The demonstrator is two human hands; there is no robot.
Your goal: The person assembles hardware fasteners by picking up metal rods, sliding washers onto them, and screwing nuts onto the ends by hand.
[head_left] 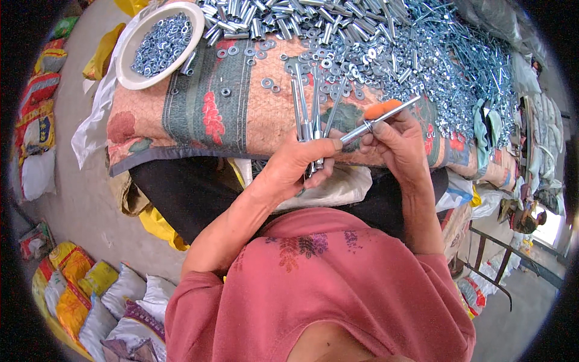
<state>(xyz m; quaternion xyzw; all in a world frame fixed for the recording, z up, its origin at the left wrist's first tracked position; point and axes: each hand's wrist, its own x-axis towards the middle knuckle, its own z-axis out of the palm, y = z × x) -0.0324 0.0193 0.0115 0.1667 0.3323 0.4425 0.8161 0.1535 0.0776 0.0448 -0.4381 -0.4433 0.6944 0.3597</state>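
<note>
My left hand (301, 160) is closed around several thin metal rods with sleeves (317, 114), which stick up from the fist, with shiny tube ends below the fingers. In my right hand (399, 143) a single metal rod with a sleeve (401, 107) is pinched between thumb and fingers, slanting up to the right. A small ring sits around that rod near the right thumb. Its lower end comes close to the left thumb; whether they touch I cannot tell. An orange finger cover (383, 109) is on one right finger.
A patterned cloth (265, 120) covers the work surface. On it lie heaped metal sleeves (283, 21), loose flat washers (329, 63) and a pile of thin rods (461, 78). A white bowl (125, 75) of small nuts or rings stands far left. Filled sacks (123, 298) line the floor.
</note>
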